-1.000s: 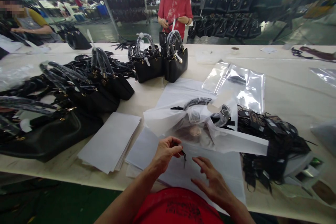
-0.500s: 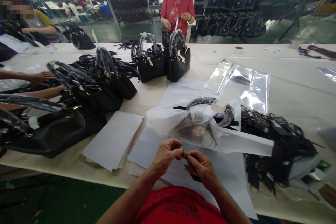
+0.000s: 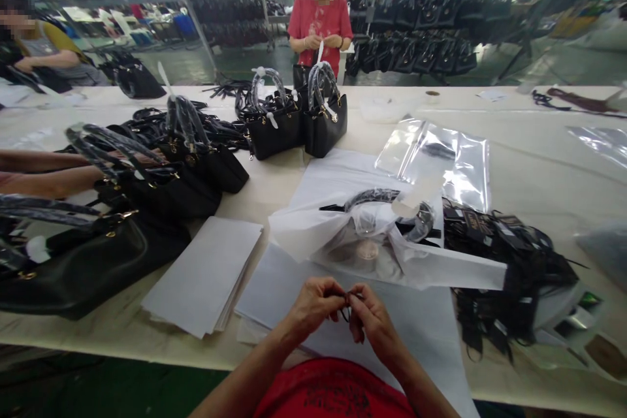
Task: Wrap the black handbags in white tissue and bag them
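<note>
My left hand (image 3: 316, 305) and my right hand (image 3: 373, 319) meet at the near edge of the white paper, fingers pinched together. Between their fingertips runs a thin black cord (image 3: 346, 314), bent into a small loop. Just beyond them lies a handbag (image 3: 337, 252) partly wrapped in white tissue paper (image 3: 453, 266), its plastic-wrapped handles (image 3: 375, 196) sticking out at the top. A round emblem shows on the bag's front. To the right of my hands is a heap of black hang tags (image 3: 509, 241) with cords.
A stack of white sheets (image 3: 206, 274) lies left of my hands. Black handbags (image 3: 98, 261) crowd the left side, where a co-worker's arms (image 3: 53, 176) reach in. Clear plastic bags (image 3: 441, 157) lie beyond the wrapped bag. Another person (image 3: 321, 19) stands across the table (image 3: 533, 170).
My hands have come closer together, and the cord now forms a loop between them. The dark tag seen under my right hand is no longer visible. The view has shifted slightly.
</note>
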`<state>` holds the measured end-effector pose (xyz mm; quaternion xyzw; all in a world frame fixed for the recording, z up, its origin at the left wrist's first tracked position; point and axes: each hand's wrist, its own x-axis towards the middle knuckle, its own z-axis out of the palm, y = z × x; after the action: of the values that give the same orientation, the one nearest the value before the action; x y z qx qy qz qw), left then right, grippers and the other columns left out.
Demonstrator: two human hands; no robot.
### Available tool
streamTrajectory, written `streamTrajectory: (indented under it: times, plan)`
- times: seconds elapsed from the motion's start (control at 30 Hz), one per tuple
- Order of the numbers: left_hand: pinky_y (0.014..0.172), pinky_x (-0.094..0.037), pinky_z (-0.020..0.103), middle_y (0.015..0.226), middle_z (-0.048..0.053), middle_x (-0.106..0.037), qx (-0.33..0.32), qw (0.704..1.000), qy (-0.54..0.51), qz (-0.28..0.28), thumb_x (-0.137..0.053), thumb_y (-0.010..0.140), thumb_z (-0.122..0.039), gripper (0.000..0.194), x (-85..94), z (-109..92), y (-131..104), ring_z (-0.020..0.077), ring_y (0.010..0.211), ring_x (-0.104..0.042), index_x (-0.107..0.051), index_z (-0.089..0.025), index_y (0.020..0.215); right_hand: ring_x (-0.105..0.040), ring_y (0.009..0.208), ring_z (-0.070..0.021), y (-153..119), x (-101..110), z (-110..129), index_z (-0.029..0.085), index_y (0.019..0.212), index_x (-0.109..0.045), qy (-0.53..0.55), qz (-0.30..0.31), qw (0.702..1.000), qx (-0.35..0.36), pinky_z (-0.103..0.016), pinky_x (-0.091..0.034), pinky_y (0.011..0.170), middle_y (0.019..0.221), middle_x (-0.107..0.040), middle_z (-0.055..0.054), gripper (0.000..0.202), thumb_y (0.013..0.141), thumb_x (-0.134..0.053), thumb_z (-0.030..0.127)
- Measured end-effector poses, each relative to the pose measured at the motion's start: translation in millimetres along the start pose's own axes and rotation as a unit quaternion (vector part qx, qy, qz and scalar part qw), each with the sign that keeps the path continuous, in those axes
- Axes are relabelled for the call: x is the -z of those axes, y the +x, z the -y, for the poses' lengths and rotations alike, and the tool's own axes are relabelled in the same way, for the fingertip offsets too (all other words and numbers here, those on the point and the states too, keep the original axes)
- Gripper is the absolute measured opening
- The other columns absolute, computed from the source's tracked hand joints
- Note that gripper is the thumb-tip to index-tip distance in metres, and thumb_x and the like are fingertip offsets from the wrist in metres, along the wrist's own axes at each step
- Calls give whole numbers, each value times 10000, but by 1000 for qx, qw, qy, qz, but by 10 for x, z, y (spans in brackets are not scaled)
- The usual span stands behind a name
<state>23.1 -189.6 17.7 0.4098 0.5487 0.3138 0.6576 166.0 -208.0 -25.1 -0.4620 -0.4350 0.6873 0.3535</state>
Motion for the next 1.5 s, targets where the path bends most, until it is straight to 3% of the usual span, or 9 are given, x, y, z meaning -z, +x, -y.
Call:
streamTrajectory:
  times: [0.13,0.23,0.33,0.43,0.67,1.0,1.17,1.27,1.5]
  plan:
    - [410,-321,215,500,-16,-565,-21,999,34,-18,-546,601,-202,113,57,-18,15,87,400,-424,-637,-152,645,-384,334,-60,-14,-45,43,173,899,-498,27,40,998,-34,-173,-255,339,538,-555,53,434,739,-583,568]
    - [527,-444,254,628,26,-637,-135,980,146,-26,-575,654,-182,105,168,-150,13,133,525,-533,-657,-172,718,-337,358,-53,-25,-56,49,160,749,-549,10,6,999,-38,-174,-249,362,430,-437,77,417,747,-577,575]
    - [905,-446,380,1063,101,-648,-344,884,303,-90,-607,732,-198,289,331,-394,127,240,1012,-571,-632,-198,1020,-306,350,-55,-23,-52,63,167,739,-558,2,-60,998,-30,-181,-222,347,413,-409,82,457,719,-583,623]
    - [1037,-322,488,1285,146,-513,-403,789,443,-140,-620,743,-188,522,442,-568,377,299,1246,-403,-471,-163,1243,-282,337,-53,-15,-49,94,164,798,-566,4,-134,991,-12,-182,-195,333,401,-384,92,496,684,-609,645]
    - [757,-442,391,880,147,-621,-391,653,645,-74,-327,887,-98,357,183,-344,662,254,832,-573,-492,-62,1201,-285,322,-52,18,-42,287,168,864,-560,6,-248,968,48,-181,-197,317,394,-379,98,506,663,-651,624]
    - [758,-478,402,972,166,-586,-360,726,585,11,-492,747,-115,471,49,-80,811,276,864,-556,-467,-64,1214,-438,424,-117,802,-120,664,160,797,-611,-144,-353,909,168,-243,-355,428,477,-497,33,420,719,-563,570]
    - [799,-471,321,910,128,-604,-346,830,438,4,-423,795,-98,206,292,-353,780,230,875,-568,-617,-140,848,-550,535,-174,1079,-131,724,156,856,-655,-299,-380,861,157,-296,-411,596,563,-600,-20,330,794,-453,408]
    - [900,-425,342,1044,160,-601,-343,843,410,-55,-355,818,-66,285,381,-615,864,247,1013,-537,-617,-117,915,-586,586,-190,1113,-124,783,153,907,-663,-362,-378,844,122,-294,-405,609,609,-637,-35,312,813,-442,352]
    - [752,-457,321,859,103,-677,-308,868,389,-25,-378,812,-99,296,423,-865,1209,235,808,-610,-650,-152,915,-622,702,-198,1110,-119,952,181,835,-676,-491,-365,790,43,-267,-369,600,689,-675,-50,239,851,-465,293]
